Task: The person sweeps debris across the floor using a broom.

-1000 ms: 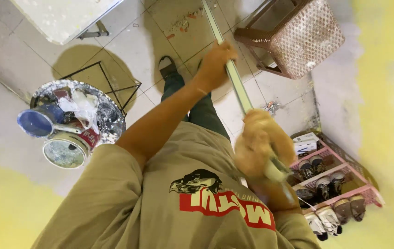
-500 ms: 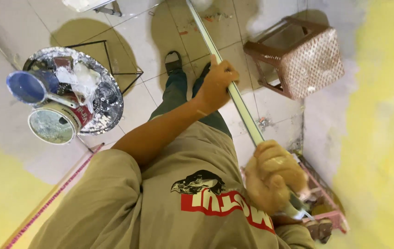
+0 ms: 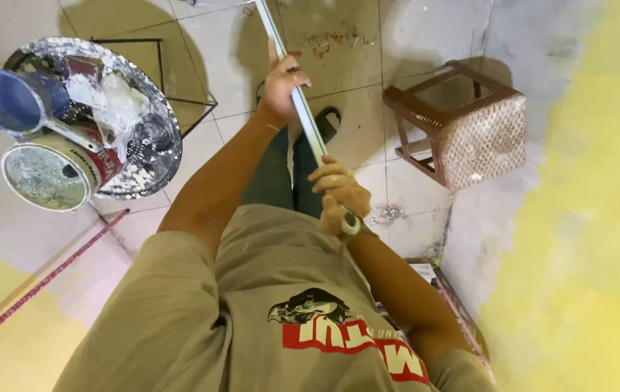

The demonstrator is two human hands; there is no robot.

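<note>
A long pale pole (image 3: pixel 303 109) runs slantwise over the tiled floor (image 3: pixel 201 80), from the top edge down to the person's chest. The left hand (image 3: pixel 281 81) is wrapped around it high up, arm stretched out. The right hand (image 3: pixel 339 194) grips it lower, close to the body, fingers curled tight round the shaft. To the left a round tray (image 3: pixel 168 145), spattered with paint, carries a paint can (image 3: pixel 52 170) and a blue cup (image 3: pixel 5 98). To the right a brown stool (image 3: pixel 470 123) stands by the wall (image 3: pixel 586 218), which is partly yellow.
</note>
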